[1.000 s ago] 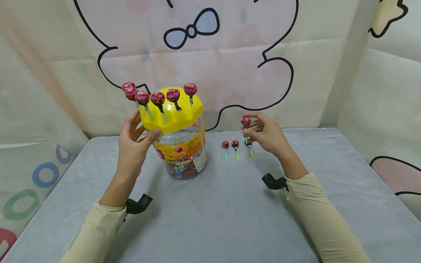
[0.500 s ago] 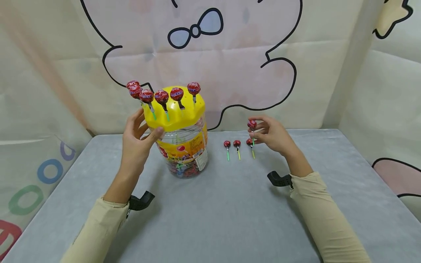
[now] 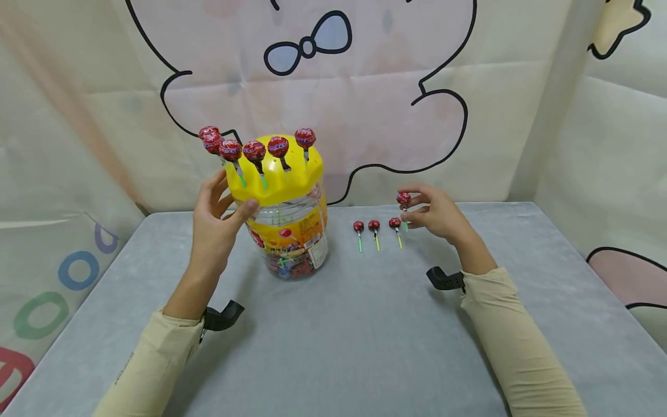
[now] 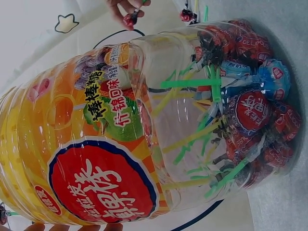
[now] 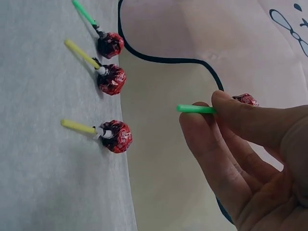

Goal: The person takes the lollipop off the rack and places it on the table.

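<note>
My left hand (image 3: pixel 216 229) grips a clear plastic jar (image 3: pixel 292 237) near its yellow lid (image 3: pixel 292 184), thumb in front and fingers round the far side. Several red-wrapped lollipops (image 3: pixel 255 150) stand upright along the lid's edge, sticks down. Inside the jar, more wrapped lollipops (image 4: pixel 250 110) show through the wall below the printed label (image 4: pixel 103 183). At the right, my right hand (image 3: pixel 438 215) pinches a red lollipop (image 3: pixel 403 198) by its green stick (image 5: pixel 190 109), between thumb and fingers, candy end up and above the table.
Three loose lollipops lie in a row between jar and right hand: one with a green stick (image 3: pixel 358 226) and two with yellow sticks, the middle one (image 3: pixel 374 225) and the right one (image 3: pixel 395 223). A grey cloth covers the table (image 3: pixel 333 347); a printed curtain (image 3: pixel 365 116) hangs behind.
My right hand has moved a little right and down with its lollipop, uncovering the rightmost loose lollipop. The left hand keeps its hold on the jar, and the view has shifted slightly.
</note>
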`<action>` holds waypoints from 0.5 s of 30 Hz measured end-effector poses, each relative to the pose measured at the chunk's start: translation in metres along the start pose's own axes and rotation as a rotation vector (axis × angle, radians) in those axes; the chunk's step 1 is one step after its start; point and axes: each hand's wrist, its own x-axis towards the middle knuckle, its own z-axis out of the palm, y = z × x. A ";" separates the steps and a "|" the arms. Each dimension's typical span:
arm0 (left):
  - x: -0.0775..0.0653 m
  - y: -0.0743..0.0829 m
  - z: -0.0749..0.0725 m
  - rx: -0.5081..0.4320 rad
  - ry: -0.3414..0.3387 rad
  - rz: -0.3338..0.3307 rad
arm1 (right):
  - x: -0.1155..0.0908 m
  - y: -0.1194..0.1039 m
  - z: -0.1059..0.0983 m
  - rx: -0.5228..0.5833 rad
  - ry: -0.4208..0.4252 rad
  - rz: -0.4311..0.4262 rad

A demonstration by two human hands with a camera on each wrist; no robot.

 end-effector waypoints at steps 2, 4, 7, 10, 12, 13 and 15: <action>0.000 0.000 0.001 -0.003 -0.002 -0.001 | 0.000 0.003 -0.001 -0.002 -0.001 0.010; 0.000 -0.001 0.001 -0.006 -0.004 0.000 | 0.001 0.006 -0.002 -0.007 0.004 0.021; 0.001 -0.001 0.001 -0.004 -0.006 0.003 | 0.002 0.011 -0.004 -0.043 0.011 0.048; 0.001 -0.001 0.001 0.003 -0.006 0.004 | 0.003 0.016 -0.005 -0.108 0.010 0.102; 0.001 0.000 0.001 0.004 -0.005 0.004 | 0.005 0.020 -0.006 -0.143 0.004 0.136; 0.001 0.000 0.001 0.005 -0.004 0.002 | 0.005 0.021 -0.006 -0.152 0.000 0.148; 0.000 0.001 0.000 0.006 -0.003 0.002 | 0.006 0.023 -0.005 -0.151 -0.005 0.164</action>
